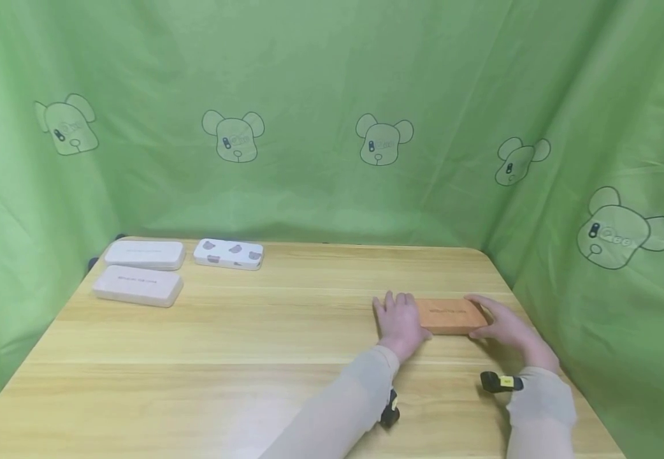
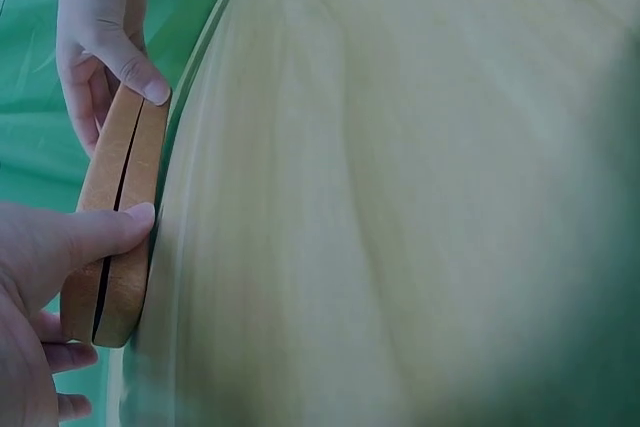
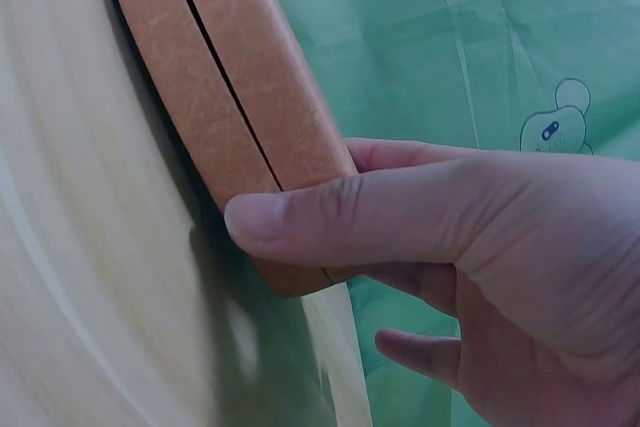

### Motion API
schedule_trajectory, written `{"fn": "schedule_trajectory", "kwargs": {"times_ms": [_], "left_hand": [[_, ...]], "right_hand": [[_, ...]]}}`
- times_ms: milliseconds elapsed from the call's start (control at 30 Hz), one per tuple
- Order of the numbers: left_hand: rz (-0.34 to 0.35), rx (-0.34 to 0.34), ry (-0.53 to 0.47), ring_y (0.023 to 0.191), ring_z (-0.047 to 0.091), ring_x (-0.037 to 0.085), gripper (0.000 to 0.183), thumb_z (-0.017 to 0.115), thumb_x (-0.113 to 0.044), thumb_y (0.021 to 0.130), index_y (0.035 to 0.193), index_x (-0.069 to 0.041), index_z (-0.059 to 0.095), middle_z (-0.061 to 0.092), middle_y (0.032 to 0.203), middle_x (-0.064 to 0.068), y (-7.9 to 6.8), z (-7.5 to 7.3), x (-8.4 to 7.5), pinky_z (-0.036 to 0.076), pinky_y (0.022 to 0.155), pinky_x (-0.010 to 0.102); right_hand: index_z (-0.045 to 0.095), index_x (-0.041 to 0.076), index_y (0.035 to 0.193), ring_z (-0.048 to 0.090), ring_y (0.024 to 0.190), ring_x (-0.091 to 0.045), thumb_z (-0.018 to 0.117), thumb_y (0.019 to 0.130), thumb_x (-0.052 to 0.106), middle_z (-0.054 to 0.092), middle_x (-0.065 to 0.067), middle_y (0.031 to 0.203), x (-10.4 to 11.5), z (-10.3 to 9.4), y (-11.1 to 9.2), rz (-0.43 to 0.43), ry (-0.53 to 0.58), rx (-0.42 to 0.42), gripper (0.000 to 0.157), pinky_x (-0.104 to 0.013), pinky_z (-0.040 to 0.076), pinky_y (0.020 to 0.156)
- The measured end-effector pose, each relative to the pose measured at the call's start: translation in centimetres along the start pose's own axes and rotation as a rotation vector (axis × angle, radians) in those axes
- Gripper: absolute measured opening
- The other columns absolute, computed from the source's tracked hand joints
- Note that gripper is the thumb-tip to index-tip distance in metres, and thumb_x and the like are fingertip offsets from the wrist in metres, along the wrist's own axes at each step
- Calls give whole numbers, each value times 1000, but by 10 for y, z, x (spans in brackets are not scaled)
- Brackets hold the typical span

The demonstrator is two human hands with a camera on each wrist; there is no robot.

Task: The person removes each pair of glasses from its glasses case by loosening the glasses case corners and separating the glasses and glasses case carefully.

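Note:
A brown, leather-like glasses case point(image 1: 449, 317) with small dark lettering on its lid lies at the right of the table. Its lid is closed, and a thin dark seam runs along the side in both wrist views. My left hand point(image 1: 399, 326) grips the left end, the thumb on the near side and the fingers spread past that end. At the right end my right hand point(image 1: 506, 325) pinches the case between a thumb point(image 3: 258, 219) on the near side and fingers reaching behind it. Those fingers are partly hidden by the case in the right wrist view.
Two pale glasses cases point(image 1: 137, 285) lie one in front of the other at the far left of the wooden table point(image 1: 240, 357). Beside them is a white case with bear-head prints point(image 1: 229, 254). Green curtains point(image 1: 309, 191) hang behind and along both sides.

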State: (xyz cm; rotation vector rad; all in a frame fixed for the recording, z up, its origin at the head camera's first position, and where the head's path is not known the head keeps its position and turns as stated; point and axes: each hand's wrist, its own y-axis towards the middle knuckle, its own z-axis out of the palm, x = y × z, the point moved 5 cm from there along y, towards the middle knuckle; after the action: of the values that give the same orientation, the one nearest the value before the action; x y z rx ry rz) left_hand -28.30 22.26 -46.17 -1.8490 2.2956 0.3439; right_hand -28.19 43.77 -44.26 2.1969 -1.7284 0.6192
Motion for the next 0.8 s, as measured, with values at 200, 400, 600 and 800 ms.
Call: {"fn": "schedule_trajectory", "kwargs": {"times_ms": [200, 400, 600, 800], "left_hand": [[6, 3, 39, 143, 37, 21, 89, 70, -70, 70, 142, -23, 46, 53, 142, -8, 1, 4, -8, 26, 120, 54], [3, -5, 30, 144, 36, 20, 88, 70, -69, 71, 142, -24, 46, 52, 143, -9, 2, 5, -14, 25, 120, 54], [-6, -21, 10, 143, 37, 20, 87, 70, -69, 71, 141, -25, 46, 53, 142, -9, 3, 7, -18, 26, 120, 53], [-28, -1, -75, 143, 37, 22, 84, 73, -63, 73, 141, -22, 45, 53, 142, -7, 2, 8, -17, 28, 120, 51]], "right_hand": [[38, -3, 143, 32, 129, -62, 80, 73, 12, 35, -39, 145, -10, 0, -3, 21, -28, 6, 83, -75, 25, 104], [37, -3, 144, 31, 130, -62, 80, 73, 12, 33, -39, 145, -17, -1, -4, 47, -9, 13, 84, -75, 24, 104], [35, -3, 145, 28, 131, -62, 79, 73, 10, 30, -40, 146, -22, -1, -5, 56, 15, 10, 85, -76, 21, 105], [34, -3, 146, 31, 129, -62, 78, 75, 13, 32, -39, 146, -24, -1, -6, 55, 7, 20, 85, -76, 22, 103]]}}
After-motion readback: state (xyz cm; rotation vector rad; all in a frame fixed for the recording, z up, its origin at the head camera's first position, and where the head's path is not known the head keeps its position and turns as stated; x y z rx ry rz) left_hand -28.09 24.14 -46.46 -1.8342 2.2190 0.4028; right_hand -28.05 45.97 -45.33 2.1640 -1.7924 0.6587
